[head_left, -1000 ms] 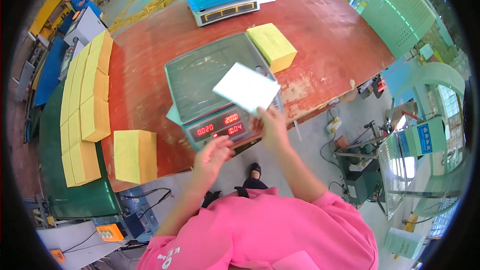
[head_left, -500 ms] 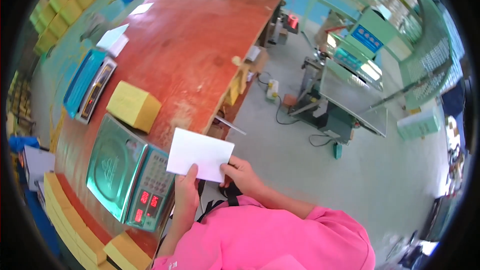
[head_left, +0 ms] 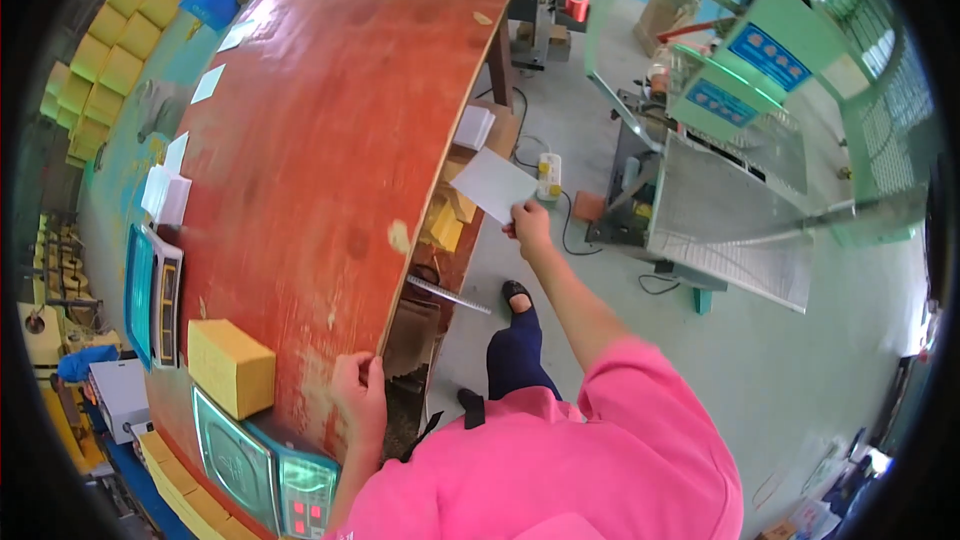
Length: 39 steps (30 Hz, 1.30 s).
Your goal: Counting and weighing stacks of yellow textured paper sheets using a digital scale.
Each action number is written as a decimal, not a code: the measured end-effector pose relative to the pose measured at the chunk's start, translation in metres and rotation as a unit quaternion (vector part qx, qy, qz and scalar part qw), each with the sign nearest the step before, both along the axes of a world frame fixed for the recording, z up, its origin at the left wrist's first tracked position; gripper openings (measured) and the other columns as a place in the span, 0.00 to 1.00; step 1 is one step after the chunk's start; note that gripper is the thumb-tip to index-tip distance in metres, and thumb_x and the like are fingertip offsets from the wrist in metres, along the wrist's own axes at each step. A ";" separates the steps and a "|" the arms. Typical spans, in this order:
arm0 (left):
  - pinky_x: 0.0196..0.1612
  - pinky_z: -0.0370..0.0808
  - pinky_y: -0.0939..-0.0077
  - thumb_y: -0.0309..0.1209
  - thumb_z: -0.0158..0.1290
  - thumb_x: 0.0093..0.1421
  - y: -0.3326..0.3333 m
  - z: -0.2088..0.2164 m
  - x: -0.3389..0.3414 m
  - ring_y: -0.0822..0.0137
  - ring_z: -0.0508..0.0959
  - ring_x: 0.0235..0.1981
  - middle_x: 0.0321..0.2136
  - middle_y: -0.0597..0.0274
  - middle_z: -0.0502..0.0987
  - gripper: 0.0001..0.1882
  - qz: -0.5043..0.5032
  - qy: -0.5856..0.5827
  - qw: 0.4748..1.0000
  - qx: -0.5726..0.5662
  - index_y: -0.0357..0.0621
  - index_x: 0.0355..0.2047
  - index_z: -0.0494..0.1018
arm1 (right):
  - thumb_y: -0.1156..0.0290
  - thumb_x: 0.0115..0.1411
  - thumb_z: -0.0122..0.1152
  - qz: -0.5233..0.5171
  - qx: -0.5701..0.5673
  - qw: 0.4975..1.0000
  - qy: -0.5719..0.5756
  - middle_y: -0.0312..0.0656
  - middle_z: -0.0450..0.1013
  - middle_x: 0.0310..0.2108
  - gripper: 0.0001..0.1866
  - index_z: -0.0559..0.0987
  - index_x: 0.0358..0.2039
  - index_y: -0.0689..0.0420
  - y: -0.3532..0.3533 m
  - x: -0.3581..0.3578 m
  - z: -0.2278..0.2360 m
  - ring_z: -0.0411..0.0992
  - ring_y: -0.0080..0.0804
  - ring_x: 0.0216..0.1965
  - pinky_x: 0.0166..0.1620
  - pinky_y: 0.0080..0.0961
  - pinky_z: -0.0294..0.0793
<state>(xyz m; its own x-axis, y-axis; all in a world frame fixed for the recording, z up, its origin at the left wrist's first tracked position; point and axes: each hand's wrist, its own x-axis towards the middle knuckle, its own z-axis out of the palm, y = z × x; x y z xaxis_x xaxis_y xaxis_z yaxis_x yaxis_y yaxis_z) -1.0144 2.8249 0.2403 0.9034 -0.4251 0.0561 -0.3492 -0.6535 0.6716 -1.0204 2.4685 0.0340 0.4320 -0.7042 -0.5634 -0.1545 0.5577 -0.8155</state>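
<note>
My right hand (head_left: 530, 226) reaches out past the table's right edge and pinches a white paper sheet (head_left: 493, 186) by its near corner. The sheet hangs in front of the shelf under the table, below a small pile of white papers (head_left: 473, 127) on that shelf. My left hand (head_left: 360, 400) is at the right edge of the red-brown table (head_left: 320, 120). Its fingers are curled in with the thumb against them, and nothing shows in them. To its left are a yellow paper-wrapped block (head_left: 231, 368) and a digital scale (head_left: 237, 460).
A second scale (head_left: 155, 290) and white paper stacks (head_left: 166, 195) line the table's left side. Yellow blocks (head_left: 170, 480) stand at the lower left. On the right is a green machine with a metal table (head_left: 730, 210). A power strip (head_left: 549, 177) with cords lies on the floor.
My left hand has let go of the white sheet. My right hand has carried it forward, toward the shelf under the table. My view has turned and shifted forward along the table.
</note>
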 end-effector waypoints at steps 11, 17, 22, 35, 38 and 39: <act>0.27 0.64 0.61 0.26 0.64 0.51 -0.034 -0.007 0.003 0.54 0.68 0.25 0.23 0.56 0.66 0.14 0.083 -0.011 0.983 0.161 0.41 0.27 0.67 | 0.76 0.58 0.50 0.126 -0.085 0.986 0.074 0.46 0.73 0.23 0.07 0.76 0.32 0.64 -0.130 0.211 -0.125 0.74 0.36 0.19 0.20 0.34 0.73; 0.30 0.71 0.59 0.31 0.64 0.50 -0.039 0.002 0.007 0.51 0.75 0.28 0.27 0.55 0.70 0.13 0.063 -0.003 0.983 0.175 0.43 0.28 0.69 | 0.72 0.58 0.52 0.225 -0.118 0.964 0.073 0.43 0.74 0.25 0.08 0.77 0.35 0.61 -0.133 0.193 -0.157 0.73 0.35 0.22 0.24 0.34 0.73; 0.29 0.73 0.62 0.34 0.62 0.50 -0.040 0.008 0.001 0.56 0.77 0.28 0.28 0.58 0.70 0.14 0.082 -0.045 0.984 0.149 0.45 0.30 0.68 | 0.69 0.58 0.53 0.321 -0.057 0.943 0.061 0.41 0.74 0.27 0.10 0.77 0.37 0.59 -0.105 0.137 -0.166 0.73 0.35 0.25 0.27 0.34 0.73; 0.29 0.71 0.72 0.23 0.56 0.57 0.201 0.066 -0.156 0.62 0.76 0.25 0.23 0.59 0.73 0.03 0.465 -0.219 0.850 -0.114 0.42 0.32 0.75 | 0.74 0.65 0.54 0.917 -0.067 0.380 -0.101 0.43 0.78 0.37 0.11 0.78 0.44 0.66 0.359 -0.084 0.165 0.76 0.26 0.40 0.45 0.25 0.73; 0.31 0.72 0.72 0.24 0.55 0.59 0.316 0.054 -0.196 0.65 0.77 0.26 0.26 0.57 0.76 0.04 0.569 -0.228 0.770 -0.180 0.39 0.35 0.75 | 0.80 0.64 0.50 0.875 -0.017 0.435 -0.210 0.43 0.77 0.37 0.11 0.77 0.45 0.67 0.470 -0.109 0.219 0.74 0.27 0.37 0.43 0.25 0.74; 0.31 0.74 0.69 0.25 0.55 0.59 0.352 0.046 -0.204 0.62 0.79 0.27 0.28 0.54 0.77 0.05 0.608 -0.192 0.743 -0.204 0.39 0.36 0.75 | 0.82 0.64 0.47 0.861 -0.007 0.451 -0.237 0.43 0.75 0.36 0.12 0.76 0.45 0.66 0.499 -0.116 0.229 0.74 0.28 0.37 0.43 0.26 0.74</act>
<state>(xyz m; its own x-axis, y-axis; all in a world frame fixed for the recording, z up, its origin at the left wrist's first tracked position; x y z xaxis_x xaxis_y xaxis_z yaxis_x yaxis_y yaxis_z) -1.2181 3.1769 0.2867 0.4894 0.8157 0.3084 0.1168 -0.4117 0.9038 -1.1368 2.9671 0.2628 0.4154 0.9015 -0.1215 -0.1546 -0.0617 -0.9860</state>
